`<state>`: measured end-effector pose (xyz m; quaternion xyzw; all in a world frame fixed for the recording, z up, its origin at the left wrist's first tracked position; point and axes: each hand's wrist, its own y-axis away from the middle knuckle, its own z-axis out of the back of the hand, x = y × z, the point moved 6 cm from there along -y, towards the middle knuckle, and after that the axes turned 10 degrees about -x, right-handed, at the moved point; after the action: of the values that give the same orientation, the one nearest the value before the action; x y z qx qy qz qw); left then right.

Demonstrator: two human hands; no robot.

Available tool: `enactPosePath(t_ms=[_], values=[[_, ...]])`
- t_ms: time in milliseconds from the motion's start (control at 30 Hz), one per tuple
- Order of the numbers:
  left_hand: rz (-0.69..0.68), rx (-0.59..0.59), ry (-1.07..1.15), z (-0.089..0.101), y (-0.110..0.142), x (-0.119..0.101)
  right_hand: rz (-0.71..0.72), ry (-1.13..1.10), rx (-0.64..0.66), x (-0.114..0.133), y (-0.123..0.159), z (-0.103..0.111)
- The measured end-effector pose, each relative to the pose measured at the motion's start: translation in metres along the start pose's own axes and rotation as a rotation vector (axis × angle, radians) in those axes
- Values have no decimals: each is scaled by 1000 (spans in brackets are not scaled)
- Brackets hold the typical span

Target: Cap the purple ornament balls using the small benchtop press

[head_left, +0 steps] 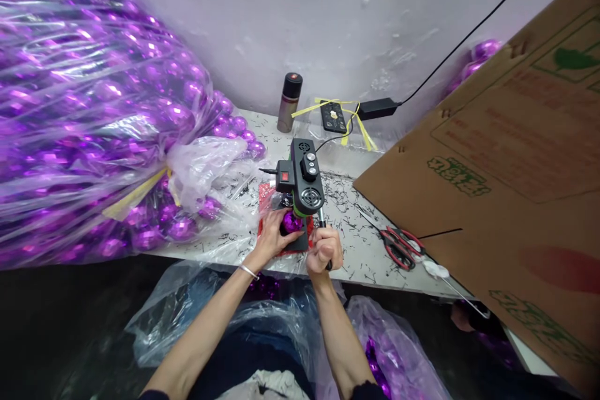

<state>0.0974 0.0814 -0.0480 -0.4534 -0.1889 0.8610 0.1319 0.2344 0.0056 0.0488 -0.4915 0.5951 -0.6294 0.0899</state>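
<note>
A small black bench machine (304, 184) with a red switch and round vents stands near the table's front edge. Beneath its head sits a shiny purple ball (291, 222), with the fingers and thumb of my left hand (270, 239) closed around it. My right hand (325, 250) is wrapped round the machine's lever handle (322, 217), just right of the ball. The machine's base rests on a red sheet (265, 195), partly covered by my left hand. Whether the machine head touches the ball is hidden from above.
A huge clear bag of purple balls (117, 106) fills the left side. Behind the machine are a spray can (289, 103), a phone (333, 116) and a power adapter (377, 109). Scissors (398, 247) lie beside a large cardboard box (497, 181). Black scraps litter the white table (351, 256).
</note>
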Motion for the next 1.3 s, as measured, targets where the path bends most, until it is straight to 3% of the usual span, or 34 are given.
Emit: enactPosePath(t_ms=[267,500,633,733,867,967,1033,1067,1133,1300], values=[[-21,-6,17,-1,-6,2,-7,30,64,-5,1,-2],[-29,-10,22,1,-11,1,72,18,109,-1,-2,-7],[-34,-30,7,0,-17,1,75,14,102,13,-19,-11],[-38,-32,19,2,-19,-2,-52,43,85,23,-45,-18],[-107,-13,51,19,16,-11,-244,77,89,32,-69,-24],[-185,21,12,43,64,-19,-239,64,108,36,-66,-22],[-197,37,-28,60,81,-20,-218,35,109,34,-58,-19],[-190,25,-48,69,79,-19,-215,20,100,32,-53,-17],[-153,-39,-107,88,52,-12,-225,-1,76,28,-46,-14],[31,-143,-417,132,-74,29,-221,12,79,27,-44,-13]])
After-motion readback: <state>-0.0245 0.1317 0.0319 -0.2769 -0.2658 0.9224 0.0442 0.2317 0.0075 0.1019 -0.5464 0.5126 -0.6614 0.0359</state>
